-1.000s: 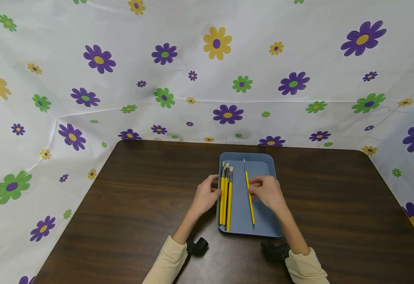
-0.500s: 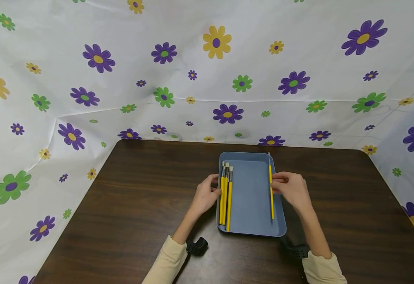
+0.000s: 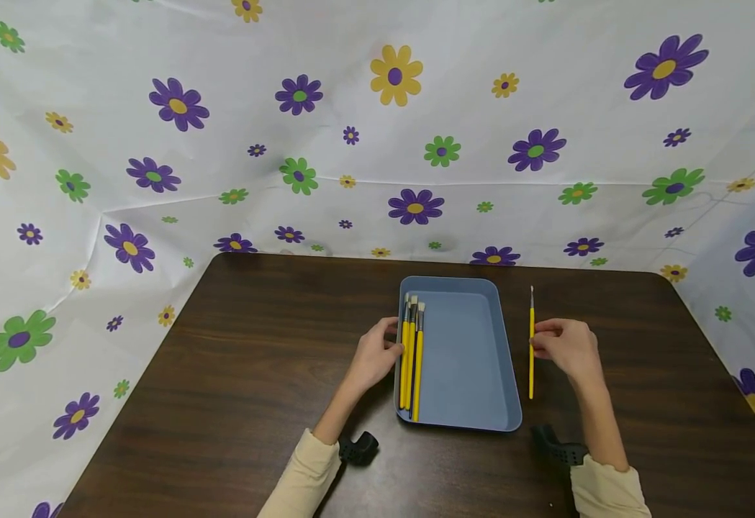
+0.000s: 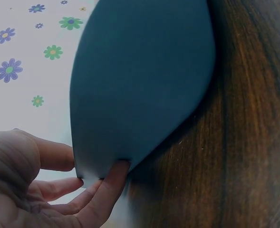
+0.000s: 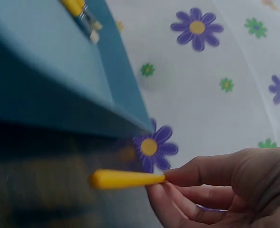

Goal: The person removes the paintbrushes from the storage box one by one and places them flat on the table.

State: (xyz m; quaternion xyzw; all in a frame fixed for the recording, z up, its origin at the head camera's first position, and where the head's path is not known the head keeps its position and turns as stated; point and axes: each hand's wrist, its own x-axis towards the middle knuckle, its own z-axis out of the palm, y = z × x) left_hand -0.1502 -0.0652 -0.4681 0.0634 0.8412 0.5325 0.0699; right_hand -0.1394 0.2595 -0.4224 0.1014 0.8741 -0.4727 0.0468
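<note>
The left hand [image 3: 374,355] holds the tray [image 3: 468,360] at its side; the right hand [image 3: 570,350] pinches a paintbrush [image 3: 531,328] over the table [image 3: 273,345], right of the tray. A loosening pinch could let the slim handle swivel.

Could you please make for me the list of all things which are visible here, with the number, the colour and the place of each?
Table: one, dark brown, under the person's arms
Flowered cloth: looks like one, white with purple, yellow and green flowers, behind and beside the table
Tray: one, grey-blue, on the table
Lying brushes: at least three, yellow handles with pale bristles, side by side along the tray's left side
Held brush: one, yellow handle, right of the tray
Sleeves: two, cream, on the forearms
Wrist devices: two, black, one by each wrist
Left hand: one, bare, holding the tray's left edge
Right hand: one, bare, pinching the held brush
</note>
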